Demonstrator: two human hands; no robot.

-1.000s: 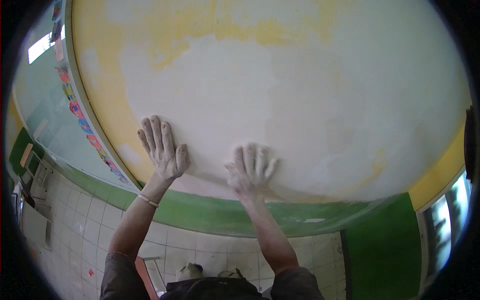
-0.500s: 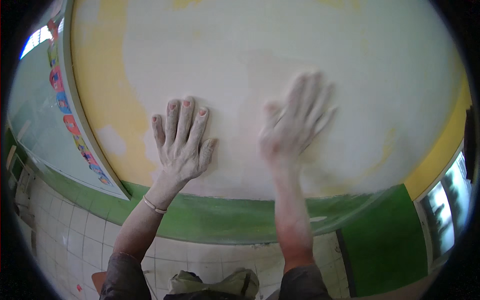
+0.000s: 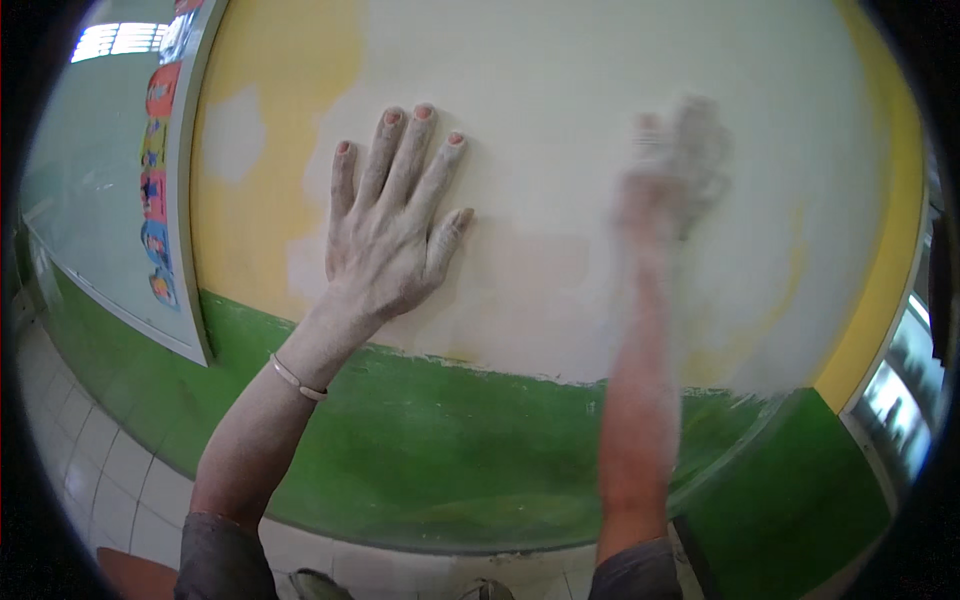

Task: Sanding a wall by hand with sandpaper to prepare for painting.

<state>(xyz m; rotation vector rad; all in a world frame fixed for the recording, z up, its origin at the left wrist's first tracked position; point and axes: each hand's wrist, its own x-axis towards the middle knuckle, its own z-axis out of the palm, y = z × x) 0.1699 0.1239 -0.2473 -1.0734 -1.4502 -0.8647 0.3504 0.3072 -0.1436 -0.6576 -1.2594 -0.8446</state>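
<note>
A wall (image 3: pixel 560 190) patched white and yellow rises above a green band (image 3: pixel 460 450), with the left hand (image 3: pixel 385 235) flat on the wall's white part, fingers spread and empty, the right hand (image 3: pixel 672 165) farther right, too blurred to tell its fingers' opening or hold, and a pale bracelet (image 3: pixel 298 380) circling the left wrist.

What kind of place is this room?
Maybe a classroom: a big pale board has colourful pictures along its edge, beside a wall that's green below and patchy white and yellow above.
</note>
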